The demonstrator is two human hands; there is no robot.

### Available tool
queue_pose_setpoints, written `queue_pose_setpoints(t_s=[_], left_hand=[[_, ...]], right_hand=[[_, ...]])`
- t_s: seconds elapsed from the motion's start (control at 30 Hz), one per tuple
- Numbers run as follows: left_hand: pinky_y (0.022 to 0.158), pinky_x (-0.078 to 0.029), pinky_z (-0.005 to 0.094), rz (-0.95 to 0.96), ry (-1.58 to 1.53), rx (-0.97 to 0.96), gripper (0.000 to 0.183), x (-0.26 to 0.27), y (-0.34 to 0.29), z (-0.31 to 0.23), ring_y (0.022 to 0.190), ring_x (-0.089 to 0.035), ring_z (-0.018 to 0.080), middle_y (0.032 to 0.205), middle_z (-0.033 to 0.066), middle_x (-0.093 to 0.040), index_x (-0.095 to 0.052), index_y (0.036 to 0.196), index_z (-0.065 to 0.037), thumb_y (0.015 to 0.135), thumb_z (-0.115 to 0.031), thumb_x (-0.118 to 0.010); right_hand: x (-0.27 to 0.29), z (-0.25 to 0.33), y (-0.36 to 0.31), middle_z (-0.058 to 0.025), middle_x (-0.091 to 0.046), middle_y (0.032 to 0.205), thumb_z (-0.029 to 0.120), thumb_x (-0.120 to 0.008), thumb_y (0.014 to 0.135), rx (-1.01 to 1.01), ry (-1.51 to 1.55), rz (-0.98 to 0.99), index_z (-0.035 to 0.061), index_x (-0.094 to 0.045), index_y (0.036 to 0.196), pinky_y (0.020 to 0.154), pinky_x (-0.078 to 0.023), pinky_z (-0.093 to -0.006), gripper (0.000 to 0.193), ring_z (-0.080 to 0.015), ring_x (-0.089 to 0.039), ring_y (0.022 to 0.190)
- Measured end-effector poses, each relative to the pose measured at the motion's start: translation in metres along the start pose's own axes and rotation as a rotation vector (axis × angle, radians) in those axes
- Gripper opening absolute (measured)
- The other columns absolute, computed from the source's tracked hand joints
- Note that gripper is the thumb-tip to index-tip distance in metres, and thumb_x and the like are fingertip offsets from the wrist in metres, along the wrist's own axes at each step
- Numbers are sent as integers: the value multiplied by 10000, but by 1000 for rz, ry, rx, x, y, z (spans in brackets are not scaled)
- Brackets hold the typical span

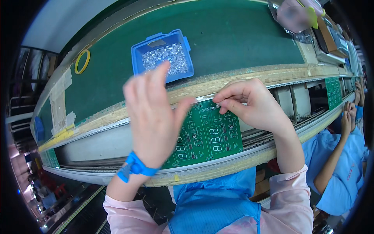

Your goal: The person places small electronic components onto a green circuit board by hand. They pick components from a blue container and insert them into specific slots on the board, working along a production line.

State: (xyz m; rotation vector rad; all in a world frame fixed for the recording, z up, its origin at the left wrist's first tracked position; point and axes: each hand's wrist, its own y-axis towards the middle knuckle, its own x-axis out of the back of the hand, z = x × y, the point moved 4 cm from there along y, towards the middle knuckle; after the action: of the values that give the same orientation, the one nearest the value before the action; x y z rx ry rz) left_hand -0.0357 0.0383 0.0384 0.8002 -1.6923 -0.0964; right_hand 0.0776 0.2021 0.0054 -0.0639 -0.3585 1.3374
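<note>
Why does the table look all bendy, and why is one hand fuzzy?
Head view: the fisheye lens curves the straight bench edge toward the rim and leaves dark corners; the left hand is smeared by motion blur, while the right hand and green circuit board look sharp.

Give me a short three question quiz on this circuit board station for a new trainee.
1. True or false: the right hand pinches a small part at the top edge of the green circuit board.
2. What holds the clear small parts behind the board? A) a blue tray B) a yellow ring C) a brown box
3. Fill in: the left hand wears a blue ____ at the wrist.

Key:
1. True.
2. A, the blue tray; the yellow ring lies apart on the green mat.
3. Strap; the wrist strap is blue.
</note>
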Motion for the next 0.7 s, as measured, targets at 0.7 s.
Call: queue_pose_setpoints(t_s=[0.7], left_hand=[[811,-407,470,258,357,278,93,-5,27,46,926,-597,315,843,102,-701,-745,847,-65,820,-119,-675]], right_hand=[[-12,15,1,-96,-686,909,-44,-668,803,373,-375,-47,-7,-667,983,747,-530,-339,184,-250,-665,854]])
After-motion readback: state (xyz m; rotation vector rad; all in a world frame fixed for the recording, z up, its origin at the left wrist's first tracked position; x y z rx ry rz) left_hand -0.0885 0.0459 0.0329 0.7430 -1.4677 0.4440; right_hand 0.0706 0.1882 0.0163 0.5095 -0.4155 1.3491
